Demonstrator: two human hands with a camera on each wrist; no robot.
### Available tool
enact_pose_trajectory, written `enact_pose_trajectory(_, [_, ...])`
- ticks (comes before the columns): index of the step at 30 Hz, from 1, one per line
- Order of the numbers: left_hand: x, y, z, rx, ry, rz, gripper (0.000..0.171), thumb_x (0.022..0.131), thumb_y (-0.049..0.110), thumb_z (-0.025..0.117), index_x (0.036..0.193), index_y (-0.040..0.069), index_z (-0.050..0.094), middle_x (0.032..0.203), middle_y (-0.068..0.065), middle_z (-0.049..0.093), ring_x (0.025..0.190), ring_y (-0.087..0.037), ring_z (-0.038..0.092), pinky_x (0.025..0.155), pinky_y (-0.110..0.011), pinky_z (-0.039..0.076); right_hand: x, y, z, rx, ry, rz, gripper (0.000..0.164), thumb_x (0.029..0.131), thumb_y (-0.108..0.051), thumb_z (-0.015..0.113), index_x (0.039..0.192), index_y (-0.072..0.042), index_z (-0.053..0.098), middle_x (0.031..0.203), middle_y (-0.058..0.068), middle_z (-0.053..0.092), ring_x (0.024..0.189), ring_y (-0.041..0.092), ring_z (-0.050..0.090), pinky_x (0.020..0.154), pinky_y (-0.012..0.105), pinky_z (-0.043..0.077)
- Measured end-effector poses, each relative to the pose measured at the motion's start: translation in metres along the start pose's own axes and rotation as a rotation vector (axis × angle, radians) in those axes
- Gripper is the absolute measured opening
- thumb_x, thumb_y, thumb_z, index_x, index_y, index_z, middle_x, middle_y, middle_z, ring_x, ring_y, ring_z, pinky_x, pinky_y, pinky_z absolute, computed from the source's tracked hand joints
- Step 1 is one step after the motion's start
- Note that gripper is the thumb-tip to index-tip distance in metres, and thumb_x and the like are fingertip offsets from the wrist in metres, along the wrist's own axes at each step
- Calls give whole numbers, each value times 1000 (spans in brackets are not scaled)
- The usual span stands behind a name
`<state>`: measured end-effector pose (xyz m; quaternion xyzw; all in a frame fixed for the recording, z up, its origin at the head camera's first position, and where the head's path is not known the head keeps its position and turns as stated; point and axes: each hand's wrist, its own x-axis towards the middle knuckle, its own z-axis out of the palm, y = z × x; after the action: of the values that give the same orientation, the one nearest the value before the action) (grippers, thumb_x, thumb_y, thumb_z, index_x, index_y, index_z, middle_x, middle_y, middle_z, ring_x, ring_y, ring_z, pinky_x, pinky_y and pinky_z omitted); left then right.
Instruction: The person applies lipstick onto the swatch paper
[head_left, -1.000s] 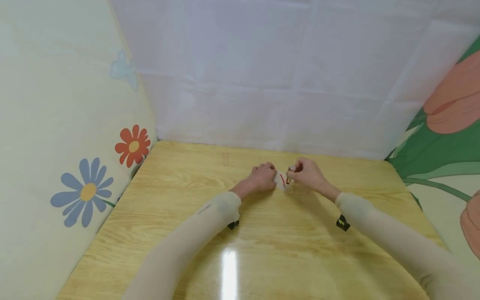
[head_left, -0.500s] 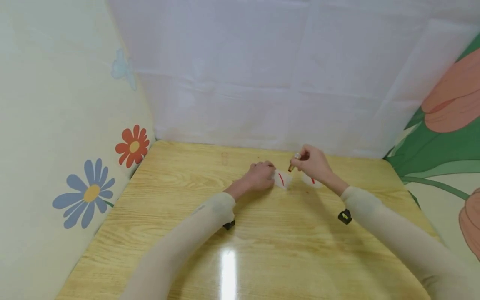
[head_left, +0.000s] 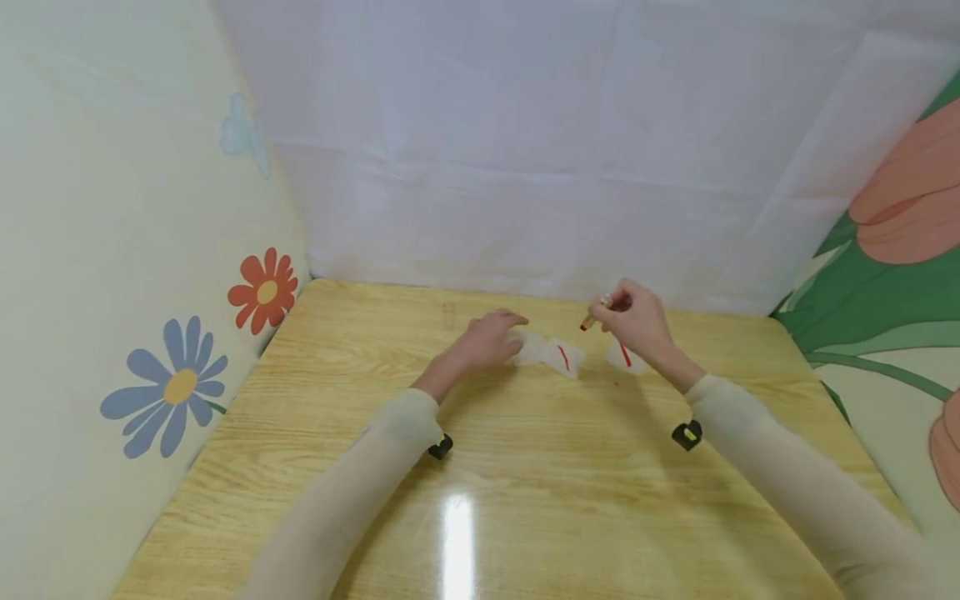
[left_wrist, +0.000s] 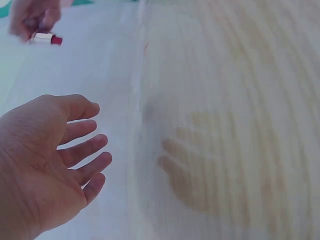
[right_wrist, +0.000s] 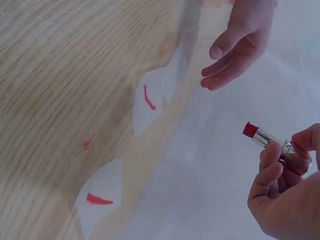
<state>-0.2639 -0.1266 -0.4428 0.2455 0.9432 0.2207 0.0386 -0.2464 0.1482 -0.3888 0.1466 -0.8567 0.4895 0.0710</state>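
My right hand (head_left: pixel 639 321) pinches a lipstick (right_wrist: pixel 264 136) in a silvery tube, its red tip bare and raised off the table. A white paper piece (head_left: pixel 553 364) with a thin red stroke lies left of that hand. Another paper piece (right_wrist: pixel 100 212), bearing a thicker red stroke, lies on the table close below it in the head view. My left hand (left_wrist: pixel 47 160) holds nothing, its fingers loosely spread. In the head view it hovers at the left end of a plain white patch of paper (head_left: pixel 529 348) that adjoins the thin-stroked piece.
The wooden table (head_left: pixel 525 475) ends at a white cloth backdrop (head_left: pixel 465 167). Flowered panels (head_left: pixel 172 275) border it on both sides. A small red smear (right_wrist: pixel 86 144) marks the tabletop near the papers.
My right hand has lifted the lipstick off the paper and drawn back up and right, uncovering the second paper. My left hand has let go of the paper and moved left.
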Motion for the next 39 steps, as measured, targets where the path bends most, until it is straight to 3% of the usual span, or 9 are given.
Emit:
enact_pose_trajectory(6, [-13,-8,-10,-86,30,-28,48,103,23,58,147,6,53,148,-17,50,136,-36,44,107,-63,30,1,-5,11,92,47,11,22,91,-18,74,88,-4,57,81,17,69,66,24,67,59,30,50])
enact_pose_trajectory(14, [-30,-10,-5,-128,-10,-38,50,103,24,60,148,5,51,146,-17,51,137,-35,43,110,-62,28,-2,-11,26,146,58,28,20,89,-16,74,87,-4,58,82,18,69,71,35,68,57,28,48])
enact_pose_trajectory(24, [-48,-4,6,-103,-64,-87,56,101,34,62,151,11,49,150,-16,46,138,-37,39,111,-59,26,-9,-11,37,195,63,9,24,91,-17,74,89,-3,56,83,13,67,72,37,67,59,30,53])
enact_pose_trajectory(30, [-54,2,6,-107,-64,-105,57,101,35,64,151,12,49,148,-15,47,137,-37,40,110,-59,26,-12,-13,47,219,76,18,21,90,-15,74,87,-4,57,84,11,68,70,34,68,56,27,51])
enact_pose_trajectory(39, [-61,14,10,-46,-53,-140,56,97,38,69,145,13,56,145,-15,47,131,-35,43,108,-56,30,-15,-11,61,236,55,17,22,90,-15,75,86,-4,56,79,12,66,72,42,67,54,27,49])
